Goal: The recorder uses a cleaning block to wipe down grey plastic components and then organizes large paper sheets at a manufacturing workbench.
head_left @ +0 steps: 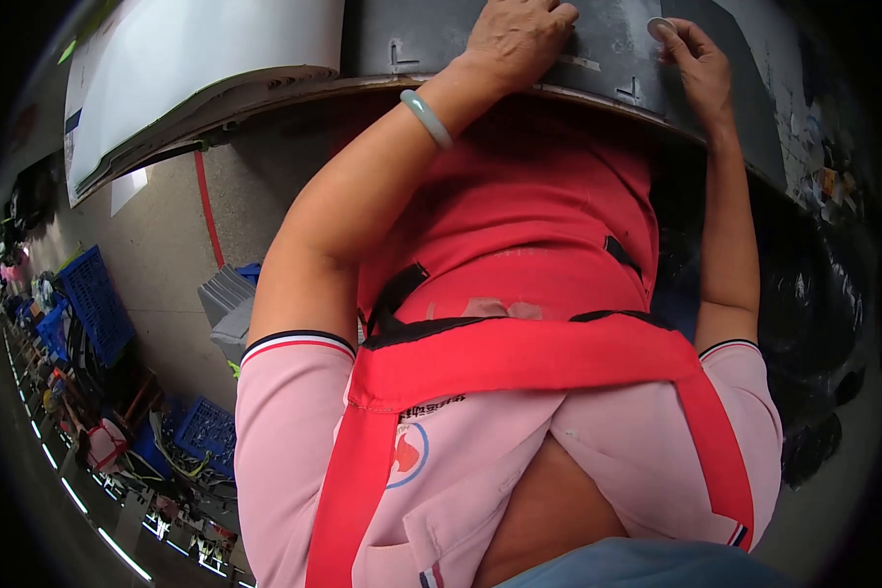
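Note:
My left hand (521, 41) is at the top middle over the dark grey worktop (416, 37), back of the hand up and fingers curled in. What those fingers hold, if anything, is hidden. Farther right, my right hand (704, 69) pinches a small, round, pale disc (658, 28) between thumb and fingers, just above the worktop. Pale corner marks and a short light strip (578, 63) show on the dark surface by my hands. A light green bangle (426, 119) circles my left wrist.
Large white sheets (201, 69) lie stacked on the worktop's left side, their near edge curled. Black plastic bags (804, 304) stand at the right below the worktop. On the floor at left are blue crates (98, 304) and a grey stack (227, 304).

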{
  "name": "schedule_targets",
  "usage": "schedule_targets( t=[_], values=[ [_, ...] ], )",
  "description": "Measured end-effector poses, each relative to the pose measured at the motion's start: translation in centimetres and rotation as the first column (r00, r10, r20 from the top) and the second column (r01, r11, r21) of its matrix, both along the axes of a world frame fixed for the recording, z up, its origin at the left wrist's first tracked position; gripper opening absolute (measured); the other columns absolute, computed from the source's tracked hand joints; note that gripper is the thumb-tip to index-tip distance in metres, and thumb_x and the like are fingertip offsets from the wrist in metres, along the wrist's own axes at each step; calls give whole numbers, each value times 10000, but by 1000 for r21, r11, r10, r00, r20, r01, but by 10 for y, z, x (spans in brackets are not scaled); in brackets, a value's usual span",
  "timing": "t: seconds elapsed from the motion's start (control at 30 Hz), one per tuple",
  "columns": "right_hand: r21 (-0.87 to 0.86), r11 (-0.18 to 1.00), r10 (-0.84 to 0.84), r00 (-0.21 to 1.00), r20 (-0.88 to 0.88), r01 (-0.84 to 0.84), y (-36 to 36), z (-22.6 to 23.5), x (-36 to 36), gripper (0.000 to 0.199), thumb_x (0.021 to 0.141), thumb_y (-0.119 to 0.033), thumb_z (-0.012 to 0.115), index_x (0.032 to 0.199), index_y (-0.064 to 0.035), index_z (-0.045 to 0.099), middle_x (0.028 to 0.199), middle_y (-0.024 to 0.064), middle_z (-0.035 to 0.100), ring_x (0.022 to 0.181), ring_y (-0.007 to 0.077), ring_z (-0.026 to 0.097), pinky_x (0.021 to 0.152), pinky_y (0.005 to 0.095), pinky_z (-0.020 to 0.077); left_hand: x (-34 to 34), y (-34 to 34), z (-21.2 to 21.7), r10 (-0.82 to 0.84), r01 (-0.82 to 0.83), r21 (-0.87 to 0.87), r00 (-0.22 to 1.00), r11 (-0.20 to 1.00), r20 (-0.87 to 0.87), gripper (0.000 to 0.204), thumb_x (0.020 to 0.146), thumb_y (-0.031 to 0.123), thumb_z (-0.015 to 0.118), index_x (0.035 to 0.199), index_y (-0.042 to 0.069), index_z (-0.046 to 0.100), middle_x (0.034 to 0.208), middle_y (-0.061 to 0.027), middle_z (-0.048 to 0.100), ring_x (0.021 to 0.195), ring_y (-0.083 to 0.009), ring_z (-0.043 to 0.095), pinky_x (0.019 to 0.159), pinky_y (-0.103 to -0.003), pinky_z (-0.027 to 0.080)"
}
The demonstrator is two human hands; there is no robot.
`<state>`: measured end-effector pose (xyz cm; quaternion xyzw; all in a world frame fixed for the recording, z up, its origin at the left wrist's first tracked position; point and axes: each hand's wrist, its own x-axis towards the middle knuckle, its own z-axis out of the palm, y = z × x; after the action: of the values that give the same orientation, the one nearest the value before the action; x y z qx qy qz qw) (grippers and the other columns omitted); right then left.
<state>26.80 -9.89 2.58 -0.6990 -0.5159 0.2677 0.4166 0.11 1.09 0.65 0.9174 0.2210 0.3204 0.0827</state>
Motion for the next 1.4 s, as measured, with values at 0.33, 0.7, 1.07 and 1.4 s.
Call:
schedule_targets(
  t=[0.33, 0.7, 1.07, 1.4],
  values=[
    [-99, 976, 215, 913, 346, -192, -48, 34, -73, 143, 944, -145, 677, 1028, -31, 698, 870, 98, 652, 781, 230, 638, 741, 309, 503, 0, -5, 13, 72, -95, -107, 977, 990, -199, 295, 971, 229, 540, 1231, 134, 640, 1337, -125, 554, 1336, -348, 462, 1063, -733, 305],
    [-276, 960, -9, 995, 104, 38, -52, 39, -77, 179, 964, -200, 671, 1035, -36, 669, 808, 36, 667, 687, 126, 644, 635, 275, 536, -4, -8, 11, 89, -107, -91, 980, 990, -178, 283, 965, 243, 563, 1211, 141, 658, 1316, -110, 570, 1326, -336, 470, 1067, -729, 306],
    [-489, 869, 102, 994, 37, -72, -36, 52, -62, 236, 965, -212, 639, 1124, -38, 625, 763, 19, 649, 627, 72, 612, 529, 229, 513, -3, -1, 9, 78, -86, -58, 989, 995, -128, 286, 966, 249, 567, 1214, 143, 661, 1323, -112, 572, 1333, -332, 465, 1074, -724, 301],
    [-71, 995, -54, 975, 217, 71, 59, 30, -11, 296, 938, -347, 700, 1014, -64, 739, 788, -1, 670, 705, 91, 606, 655, 274, 535, -2, -6, -5, 116, -126, -42, 977, 991, -179, 355, 962, 250, 597, 1312, 195, 620, 1413, -70, 535, 1378, -308, 439, 1086, -738, 249]
  ],
)
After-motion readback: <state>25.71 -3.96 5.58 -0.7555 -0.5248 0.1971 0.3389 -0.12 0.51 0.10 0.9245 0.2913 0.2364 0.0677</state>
